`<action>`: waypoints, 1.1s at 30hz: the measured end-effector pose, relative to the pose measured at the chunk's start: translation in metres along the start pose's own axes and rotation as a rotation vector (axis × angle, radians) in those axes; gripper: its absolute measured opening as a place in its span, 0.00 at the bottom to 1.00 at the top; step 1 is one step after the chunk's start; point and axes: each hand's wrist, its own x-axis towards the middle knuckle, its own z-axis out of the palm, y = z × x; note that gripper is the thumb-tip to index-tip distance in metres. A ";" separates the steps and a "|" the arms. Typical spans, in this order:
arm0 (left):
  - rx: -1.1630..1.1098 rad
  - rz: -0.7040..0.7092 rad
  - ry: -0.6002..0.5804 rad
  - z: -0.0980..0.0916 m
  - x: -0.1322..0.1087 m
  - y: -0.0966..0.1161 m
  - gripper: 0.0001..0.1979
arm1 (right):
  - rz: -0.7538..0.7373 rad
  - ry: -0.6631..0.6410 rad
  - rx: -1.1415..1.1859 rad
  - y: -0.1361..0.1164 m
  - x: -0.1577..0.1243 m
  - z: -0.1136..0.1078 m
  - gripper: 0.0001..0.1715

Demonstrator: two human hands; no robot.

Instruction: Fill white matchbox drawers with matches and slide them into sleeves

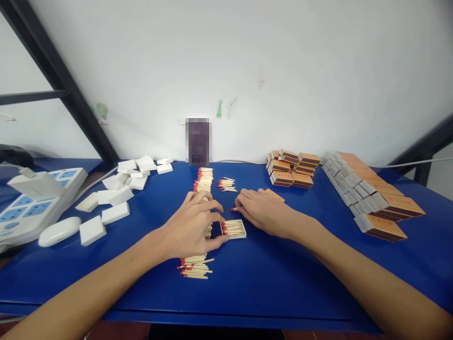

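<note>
A small white matchbox tray filled with red-tipped matches lies on the blue table. My left hand rests over a long row of loose matches, its thumb and fingers touching the tray's left end. My right hand sits just right of the tray, fingers curled, pinching a single match by its stick. An orange matchbox sleeve peeks out behind my right hand. More loose matches lie below my left hand.
Empty white trays are scattered at the left, beside a white power strip and a white mouse. Stacks of orange matchboxes and a long row of them stand at the right. A small match bundle lies behind.
</note>
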 end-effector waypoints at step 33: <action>0.009 0.005 0.027 0.000 0.001 0.000 0.14 | -0.235 0.017 0.152 -0.032 -0.018 -0.025 0.08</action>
